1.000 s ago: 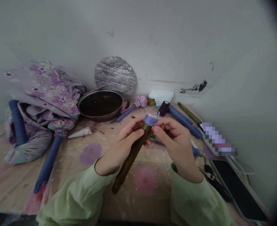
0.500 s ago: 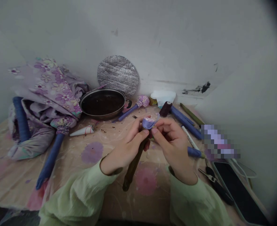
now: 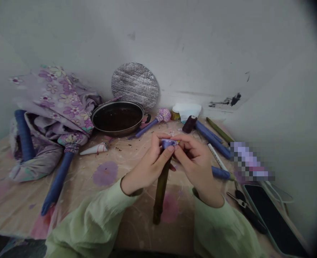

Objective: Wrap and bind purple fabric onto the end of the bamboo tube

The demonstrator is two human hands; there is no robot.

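Both hands meet at the upper end of a dark brown-green stick (image 3: pixel 161 188), which looks like bamboo and slants down toward me. A strip of purple-blue cloth (image 3: pixel 168 144) wraps around that end. My left hand (image 3: pixel 151 157) is closed around the stick's top, its thumb pressing on the wrap. At the right side of the wrap, my right hand (image 3: pixel 194 157) pinches the cloth with thumb and forefinger. The remaining right fingers are curled and partly hidden. Just behind the hands stands a spool of dark thread (image 3: pixel 189 124).
To the left are a dark pan (image 3: pixel 118 120), floral cloth (image 3: pixel 58 91), a purple-wrapped stick (image 3: pixel 56 184) and a white cone (image 3: pixel 94 149). On the right lie more wrapped sticks (image 3: pixel 211 138), a white marker (image 3: pixel 217 157), keys (image 3: pixel 240 202) and a phone (image 3: pixel 275 222). A silvery disc (image 3: pixel 135 84) leans on the wall.
The stick's lower end has swung right, so it stands closer to upright. My right hand has drawn the loose cloth in close against the stick's top. My left hand has shifted slightly right.
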